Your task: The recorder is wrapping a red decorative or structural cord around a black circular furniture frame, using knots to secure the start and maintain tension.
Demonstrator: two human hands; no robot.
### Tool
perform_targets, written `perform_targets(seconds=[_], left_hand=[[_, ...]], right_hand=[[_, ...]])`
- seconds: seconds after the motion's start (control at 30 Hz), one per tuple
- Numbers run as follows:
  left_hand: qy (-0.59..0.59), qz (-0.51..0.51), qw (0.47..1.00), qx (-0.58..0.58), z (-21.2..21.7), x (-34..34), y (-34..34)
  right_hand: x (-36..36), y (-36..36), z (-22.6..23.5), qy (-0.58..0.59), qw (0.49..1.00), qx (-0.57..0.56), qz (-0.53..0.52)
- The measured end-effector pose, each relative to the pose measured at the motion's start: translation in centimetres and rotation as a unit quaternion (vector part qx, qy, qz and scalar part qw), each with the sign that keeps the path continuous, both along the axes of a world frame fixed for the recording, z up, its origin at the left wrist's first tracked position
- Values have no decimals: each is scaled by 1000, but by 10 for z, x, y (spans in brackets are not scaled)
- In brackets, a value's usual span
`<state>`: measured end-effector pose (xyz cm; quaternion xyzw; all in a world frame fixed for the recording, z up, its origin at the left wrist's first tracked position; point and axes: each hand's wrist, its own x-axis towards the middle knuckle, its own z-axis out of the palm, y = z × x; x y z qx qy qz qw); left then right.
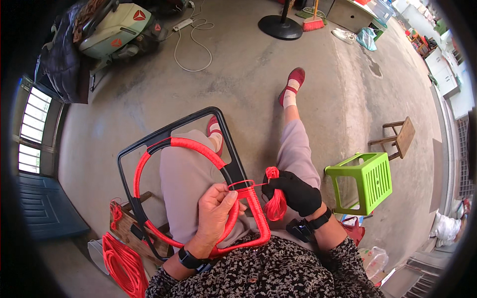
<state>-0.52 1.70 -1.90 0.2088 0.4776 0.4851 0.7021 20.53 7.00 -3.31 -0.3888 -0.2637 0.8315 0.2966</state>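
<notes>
A black rounded-square frame with a ring inside it rests across my lap. Red cord is wound tightly round much of the ring and the frame's near right corner, while other stretches show bare black. My left hand, bare, is closed on the wrapped bar where ring and frame meet, its thumb pressing the cord. In a black glove, my right hand grips a hank of red cord just to the right. A short strand runs from the hank to the bar by my left fingers.
A large coil of red cord hangs at lower left, beside a wooden stool. To the right stand a green plastic stool and a small wooden stool. Ahead are a scooter, a white cable and a round black base.
</notes>
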Motion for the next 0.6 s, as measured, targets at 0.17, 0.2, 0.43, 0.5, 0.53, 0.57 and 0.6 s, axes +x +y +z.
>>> perform_targets(seconds=[0.17,0.2,0.43,0.5,0.53,0.57,0.6], left_hand=[[-8,-6,1000,10,-4,-1,1],[-7,-6,1000,9,-4,-2,0],[-20,15,1000,-13,-1,-3,-1],[-68,14,997,-25,0,-7,0],[-68,-5,997,-39,4,-11,1],[-66,-21,996,-52,3,-14,-1],[-65,-15,996,-53,3,-17,-3]], right_hand=[[-19,-17,61,-120,970,211,24],[-24,-22,74,-211,905,368,36],[13,-23,52,-150,979,140,-5],[55,-15,9,-157,951,222,-145],[70,-14,-3,-115,935,185,-280],[87,-13,-17,-68,900,144,-406],[128,-13,-43,4,896,167,-411]])
